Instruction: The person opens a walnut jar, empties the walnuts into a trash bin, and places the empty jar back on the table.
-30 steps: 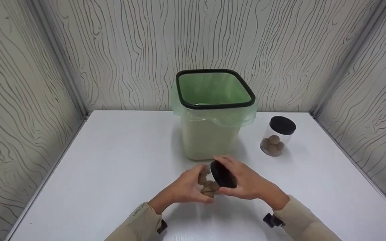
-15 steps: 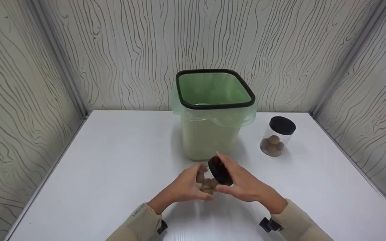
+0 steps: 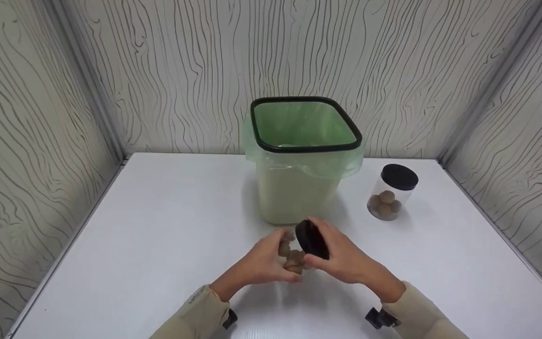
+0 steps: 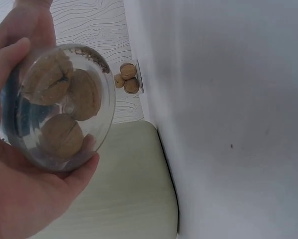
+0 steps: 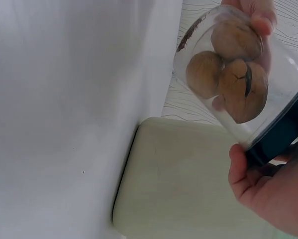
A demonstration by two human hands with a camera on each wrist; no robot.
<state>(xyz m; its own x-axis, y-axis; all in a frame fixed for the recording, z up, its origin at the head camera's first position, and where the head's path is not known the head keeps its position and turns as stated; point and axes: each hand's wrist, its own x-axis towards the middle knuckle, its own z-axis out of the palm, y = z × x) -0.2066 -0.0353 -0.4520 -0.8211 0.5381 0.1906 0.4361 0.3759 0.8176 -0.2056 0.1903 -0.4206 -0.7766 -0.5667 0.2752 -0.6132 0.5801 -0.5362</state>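
1. Clamped with left grip (image 3: 262, 263) round jar (image 5: 278, 94), with right grip (image 3: 344, 258) on lid (image 5: 283, 128).
2. Held tilted above surface (image 3: 181, 212), in front of bin (image 3: 294, 193).
3. Hardly moved since one second ago; still covered by lid, therefore still keeping walnuts (image 5: 246, 97) inside.

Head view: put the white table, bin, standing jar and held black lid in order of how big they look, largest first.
1. White table
2. Bin
3. Standing jar
4. Held black lid, partly covered by the right hand

Held jar (image 5: 277, 94): clear, glossy; lid (image 5: 283, 127): smooth plastic; walnuts (image 5: 243, 92): matt, slightly rough; bin (image 3: 297, 193): smooth plastic; tabletop (image 3: 181, 216): smooth, faint sheen.
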